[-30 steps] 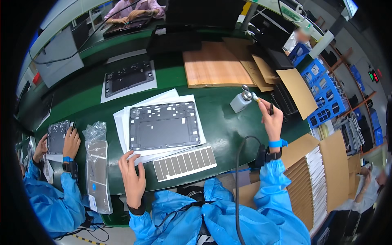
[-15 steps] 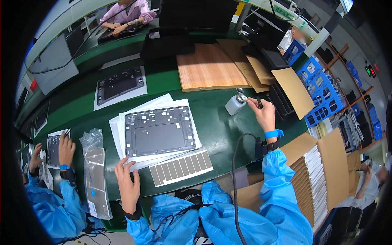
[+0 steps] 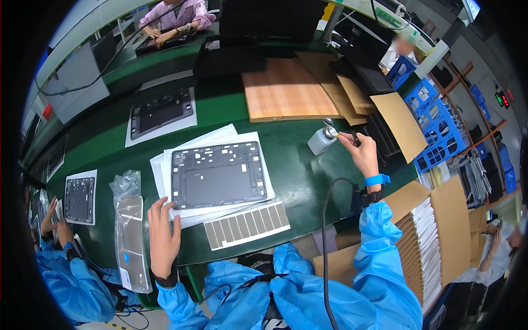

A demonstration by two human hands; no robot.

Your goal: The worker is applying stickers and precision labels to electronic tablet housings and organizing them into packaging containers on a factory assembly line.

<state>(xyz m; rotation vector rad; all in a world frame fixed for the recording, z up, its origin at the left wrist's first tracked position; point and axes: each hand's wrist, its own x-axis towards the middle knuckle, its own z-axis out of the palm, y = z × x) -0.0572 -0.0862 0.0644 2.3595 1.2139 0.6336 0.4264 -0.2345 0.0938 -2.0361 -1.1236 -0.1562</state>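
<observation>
Since the bottle (image 3: 320,144) stands upright at the right of the bench (image 3: 291,179), the right hand (image 3: 363,157) can get at its metal top without crossing the panel (image 3: 217,181), and I'd guess that is why it sits there. Thumb and fingers are pinched together on a small stick (image 3: 338,135), yellowish where it shows, its far end right at the bottle's top; from where I stand I can't tell whether it dips in. A dark tool (image 3: 356,139) pokes out of the same grip, probably tucked there to save putting it down. The left hand (image 3: 163,236) holds nothing that I can see: its fingers are loosely spread, tips at the near left corner of the panel, perhaps to steady it, though I couldn't swear they press. The panel lies flat in front of the person on white paper (image 3: 161,170), which looks meant to shield it from the bench. On the person's side, close by the paper's edge, a sheet (image 3: 247,225) of grey strips is handy to either hand, while a clear bag (image 3: 129,242) lies farther left, out of the way.
</observation>
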